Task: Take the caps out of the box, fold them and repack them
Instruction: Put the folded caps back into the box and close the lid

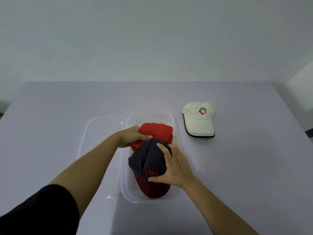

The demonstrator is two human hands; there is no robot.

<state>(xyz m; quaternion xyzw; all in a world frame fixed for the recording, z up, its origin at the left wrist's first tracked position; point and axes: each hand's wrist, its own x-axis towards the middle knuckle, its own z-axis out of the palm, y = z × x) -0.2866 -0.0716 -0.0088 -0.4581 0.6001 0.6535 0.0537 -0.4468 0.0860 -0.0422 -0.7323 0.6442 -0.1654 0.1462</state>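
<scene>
Black sleeve (39, 211) nearest. Left hand (133, 136) grips a crumpled red fabric cap (159, 131); right hand (172, 167) clutches a dark grey, red-brimmed cap (149, 163) (both inside the clear round-cornered plastic box (150, 113)). A white peaked cap (199, 119) lies apart on the open lilac table (50, 107).

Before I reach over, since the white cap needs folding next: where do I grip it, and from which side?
Probably by the brim of the white cap: it lies flat on the table pointing toward you, with its dark edge nearest. Come from the near side with the right hand, which is closer; the crown looks soft.
</scene>
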